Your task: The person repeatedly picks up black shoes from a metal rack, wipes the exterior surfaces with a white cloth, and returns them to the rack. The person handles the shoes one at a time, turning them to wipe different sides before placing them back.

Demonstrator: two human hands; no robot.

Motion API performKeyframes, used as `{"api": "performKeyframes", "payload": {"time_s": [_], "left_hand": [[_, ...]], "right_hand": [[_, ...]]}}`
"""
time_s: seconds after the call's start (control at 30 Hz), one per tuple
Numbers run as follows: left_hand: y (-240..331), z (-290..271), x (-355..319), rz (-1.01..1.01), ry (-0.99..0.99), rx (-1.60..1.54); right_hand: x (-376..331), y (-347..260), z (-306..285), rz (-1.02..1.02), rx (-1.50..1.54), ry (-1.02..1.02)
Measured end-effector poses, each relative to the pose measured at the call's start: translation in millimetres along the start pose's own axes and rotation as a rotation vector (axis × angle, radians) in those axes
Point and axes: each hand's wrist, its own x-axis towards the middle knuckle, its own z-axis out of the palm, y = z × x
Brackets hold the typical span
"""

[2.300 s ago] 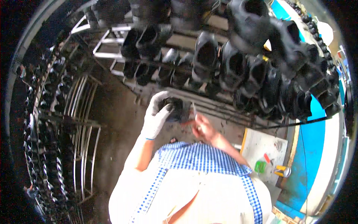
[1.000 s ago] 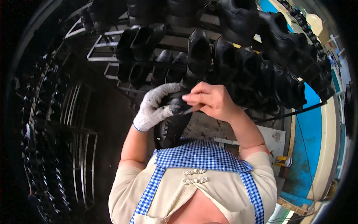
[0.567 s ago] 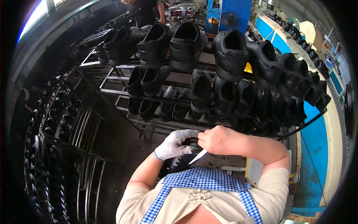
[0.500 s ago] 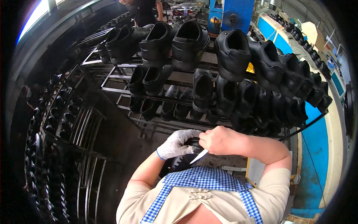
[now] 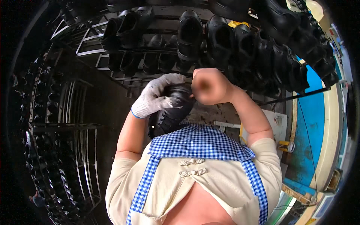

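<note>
Shoe point(image 5: 173, 114), black and smooth, lies before my checked apron point(image 5: 202, 144), its rounded far end gripped by my left hand point(image 5: 153, 100) in a knitted glove. The slim white tool seen moments ago is hidden; my bare right hand point(image 5: 214, 87), curled and blurred beside that end, may hold it: I cannot tell. Close work seems under way.
</note>
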Motion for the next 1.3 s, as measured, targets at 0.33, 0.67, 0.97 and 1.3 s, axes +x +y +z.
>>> {"api": "performKeyframes", "payload": {"time_s": [0.33, 0.67, 0.97, 1.3], "left_hand": [[-0.7, -46.0, 6.3, 0.233, 0.475, -0.213], [-7.5, -86.4, 22.0, 0.247, 0.851, -0.225], [-2.8, -133.2, 29.1, 0.516, 0.975, 0.847], [15.1, -106.4, 36.3, 0.705, 0.710, 1.168]], "right_hand": [[-64.2, 106.6, 94.6, 0.613, 0.500, -0.075], [-65.2, 102.7, 128.0, 0.454, 0.537, 0.000], [97.9, 108.3, 103.5, 0.419, 1.783, 0.285], [21.7, 160.6, 184.9, 0.670, 1.417, 0.391]]}}
